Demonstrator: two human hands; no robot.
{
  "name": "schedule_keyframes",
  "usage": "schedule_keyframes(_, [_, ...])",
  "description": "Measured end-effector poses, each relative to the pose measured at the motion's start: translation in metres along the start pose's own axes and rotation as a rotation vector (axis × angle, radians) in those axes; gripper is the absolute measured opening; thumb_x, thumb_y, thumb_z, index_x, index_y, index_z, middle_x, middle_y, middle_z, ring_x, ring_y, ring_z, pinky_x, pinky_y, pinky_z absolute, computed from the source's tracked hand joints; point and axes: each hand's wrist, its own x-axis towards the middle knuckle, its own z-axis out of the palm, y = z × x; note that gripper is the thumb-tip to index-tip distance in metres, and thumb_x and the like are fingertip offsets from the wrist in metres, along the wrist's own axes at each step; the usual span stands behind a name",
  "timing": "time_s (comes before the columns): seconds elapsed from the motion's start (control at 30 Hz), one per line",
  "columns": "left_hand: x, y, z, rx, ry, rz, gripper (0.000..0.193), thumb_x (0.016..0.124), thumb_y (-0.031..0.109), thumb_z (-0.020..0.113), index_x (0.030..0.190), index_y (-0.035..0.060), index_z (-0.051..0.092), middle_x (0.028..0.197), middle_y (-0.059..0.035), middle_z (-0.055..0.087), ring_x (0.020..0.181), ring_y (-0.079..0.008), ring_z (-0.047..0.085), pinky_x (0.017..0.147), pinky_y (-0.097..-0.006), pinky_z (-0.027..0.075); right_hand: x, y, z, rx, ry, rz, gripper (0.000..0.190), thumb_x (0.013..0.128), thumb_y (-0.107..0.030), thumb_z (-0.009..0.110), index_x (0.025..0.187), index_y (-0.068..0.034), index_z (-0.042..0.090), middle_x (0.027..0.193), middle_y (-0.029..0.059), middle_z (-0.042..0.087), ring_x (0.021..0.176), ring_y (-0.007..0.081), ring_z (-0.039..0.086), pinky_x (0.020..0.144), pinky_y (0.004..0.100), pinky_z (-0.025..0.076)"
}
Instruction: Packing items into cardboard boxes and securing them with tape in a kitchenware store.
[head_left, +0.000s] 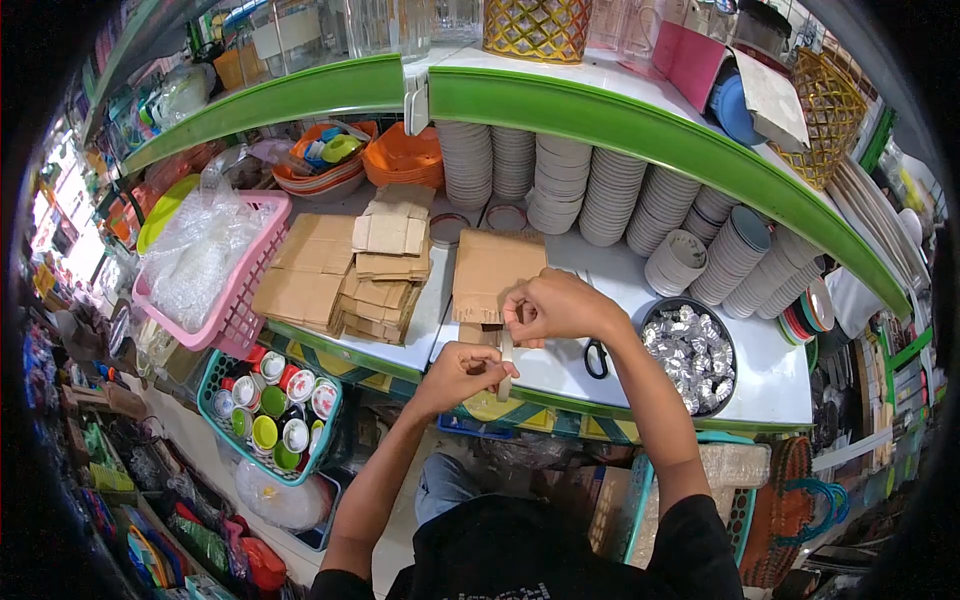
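My left hand (463, 375) grips a narrow pale roll that looks like adhesive tape (505, 391), held edge-on in front of the shelf's edge. Just above it, the fingertips of my right hand (551, 307) pinch the upper part of the pale strip. Behind my hands lies a flat piece of corrugated cardboard (499, 266) with a ragged near edge; a smaller brown piece (474, 335) shows below it. Black-handled scissors (596, 360) lie right of my right hand, partly covered by my forearm. Stacked cut cardboard (311, 266) sits to the left, beside smaller folded pieces (391, 232).
Stacked grey-white bowls (553, 180) line the shelf's back under a green-edged upper shelf (645, 124). A black bowl of silvery fluted moulds (690, 352) stands right. Left are a pink basket (255, 300) holding clear plastic and, lower, a teal basket (330, 420) of small bowls.
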Motion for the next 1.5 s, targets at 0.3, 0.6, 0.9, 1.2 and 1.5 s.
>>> schedule_keyframes(0.3, [0.005,0.006,0.005,-0.057,0.047,0.02,0.021,0.096,0.017,0.061,0.092,-0.001,0.072,0.082,-0.004,0.07,0.068,-0.0064,0.06,0.061,-0.0216,0.047,-0.001,-0.001,-0.001,-0.053,0.034,0.033,0.013,0.071,-0.023,0.065,0.077,-0.011,0.064,0.056,-0.0004,0.066,0.054,0.0125,0.063,0.056,0.0278,0.045])
schedule_keyframes(0.6, [0.005,0.011,0.007,-0.077,0.082,0.001,0.024,0.096,0.017,0.059,0.089,-0.0015,0.071,0.076,-0.0034,0.068,0.065,-0.0067,0.06,0.06,-0.0212,0.046,0.0,0.001,-0.003,-0.034,0.036,0.008,0.013,0.072,-0.024,0.065,0.077,-0.012,0.065,0.055,-0.0007,0.065,0.053,0.0121,0.063,0.056,0.0276,0.045])
schedule_keyframes(0.9, [0.005,0.008,0.01,-0.132,0.111,-0.031,0.023,0.096,0.015,0.057,0.09,-0.0024,0.071,0.078,-0.0038,0.068,0.066,-0.008,0.06,0.063,-0.0228,0.048,0.003,0.011,0.0,0.071,0.051,-0.015,0.009,0.077,-0.02,0.065,0.079,-0.011,0.065,0.055,-0.001,0.065,0.049,0.0081,0.063,0.054,0.0227,0.045])
schedule_keyframes(1.2, [0.01,-0.01,0.009,-0.307,0.195,-0.049,0.017,0.094,0.016,0.064,0.103,0.0026,0.062,0.078,-0.0078,0.069,0.065,-0.0103,0.063,0.059,-0.0233,0.05,0.002,0.007,-0.008,0.057,0.064,0.043,0.012,0.078,-0.023,0.067,0.082,-0.012,0.069,0.054,-0.0008,0.064,0.048,0.0078,0.063,0.053,0.0213,0.044])
schedule_keyframes(1.5, [0.011,-0.001,0.015,-0.415,0.207,-0.051,0.041,0.091,0.017,0.069,0.12,0.0067,0.042,0.084,-0.0067,0.064,0.068,-0.0119,0.063,0.06,-0.0255,0.051,0.008,0.014,-0.006,0.066,0.035,0.036,0.015,0.079,-0.025,0.067,0.085,-0.011,0.07,0.057,0.0008,0.066,0.05,0.008,0.063,0.054,0.0225,0.046])
